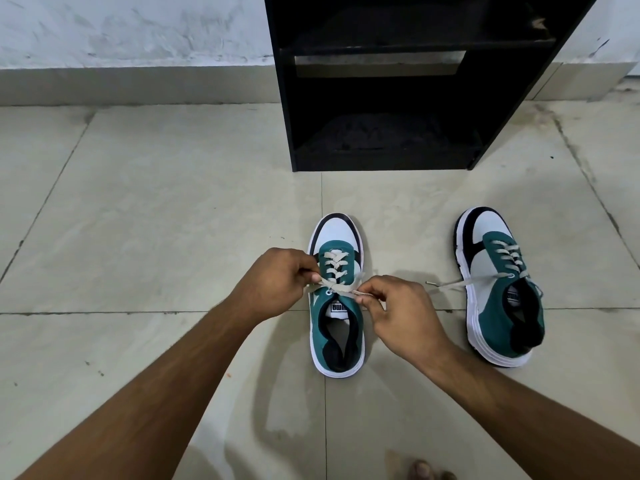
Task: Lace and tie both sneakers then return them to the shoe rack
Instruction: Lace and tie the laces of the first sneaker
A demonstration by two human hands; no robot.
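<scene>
Two green, white and black sneakers stand on the tiled floor, toes pointing away from me. The left sneaker (337, 327) is in the middle, its beige lace (334, 268) threaded up to the top eyelets. My left hand (277, 282) pinches one lace end at the shoe's left side. My right hand (398, 310) pinches the other end at its right side, and the two ends cross over the tongue. The right sneaker (498, 306) stands apart to the right, laced, with a loose lace end (446, 283) trailing on the floor to its left.
A black shoe rack (381, 98) with open shelves stands against the white wall, straight beyond the sneakers. Pale floor tiles (156, 220) spread to the left. My toes (420, 471) show at the bottom edge.
</scene>
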